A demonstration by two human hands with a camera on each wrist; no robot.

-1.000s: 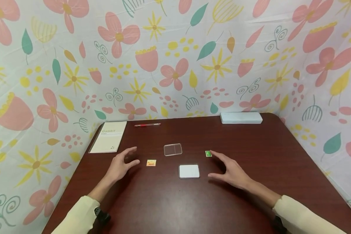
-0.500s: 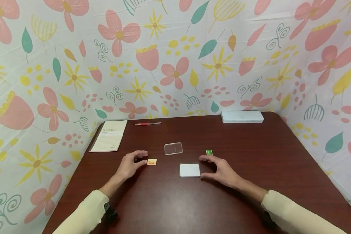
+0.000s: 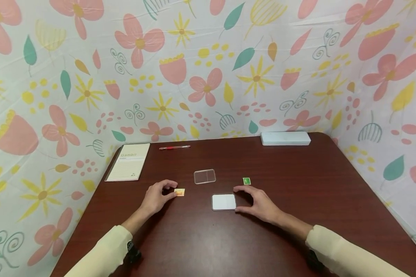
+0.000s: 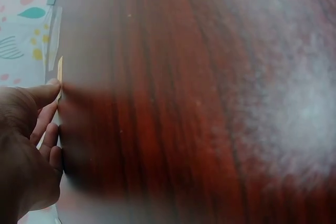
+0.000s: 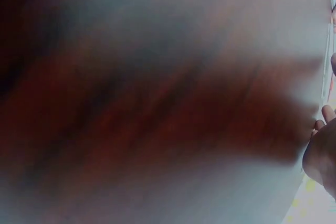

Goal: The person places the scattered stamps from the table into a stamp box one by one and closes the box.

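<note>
A small orange-and-yellow, stamp-like paper piece [image 3: 180, 192] lies flat on the dark wooden table [image 3: 208, 246]. My left hand [image 3: 156, 197] has its thumb tip over that piece's left edge, with the bent index finger near its upper left corner. In the left wrist view the thumb [image 4: 48, 92] rests at the orange paper [image 4: 60, 69]. My right hand [image 3: 260, 204] is spread beside a clear rectangular case with a white inside [image 3: 223, 202]. Its index fingertip is near the case's upper right corner, its thumb tip at the lower right.
A clear, flat plastic rectangle [image 3: 204, 176] lies behind the white case. A small green, white-bordered stamp-like piece [image 3: 247, 181] is beyond my right hand. Farther back are a notebook [image 3: 128, 161], a red pen [image 3: 175, 147] and a pale blue box [image 3: 286, 138]. A flowered cloth [image 3: 208, 77] surrounds the table.
My left hand has moved right to the orange paper piece. My right hand has come left from beside the green piece to the white case's right side. The objects have stayed put.
</note>
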